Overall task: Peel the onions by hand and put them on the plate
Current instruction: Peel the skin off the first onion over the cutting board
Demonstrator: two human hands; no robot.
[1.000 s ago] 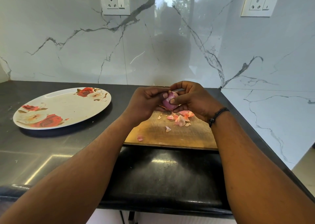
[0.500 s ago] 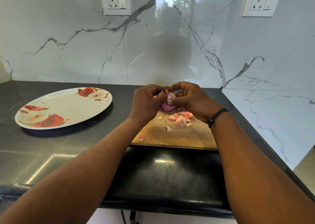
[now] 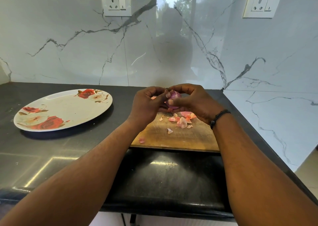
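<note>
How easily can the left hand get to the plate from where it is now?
Probably easily. The plate lies bare on the counter to the left of the left hand, with nothing between them. But that hand's fingers are busy on the onion.

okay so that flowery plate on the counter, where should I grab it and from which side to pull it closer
Probably the plate is best taken at its near right rim, the part closest to the cutting board. It lies flat, wide and shallow, so slide fingers under the thin rim, thumb on top. Both hands currently hold the onion, so free one first.
</note>
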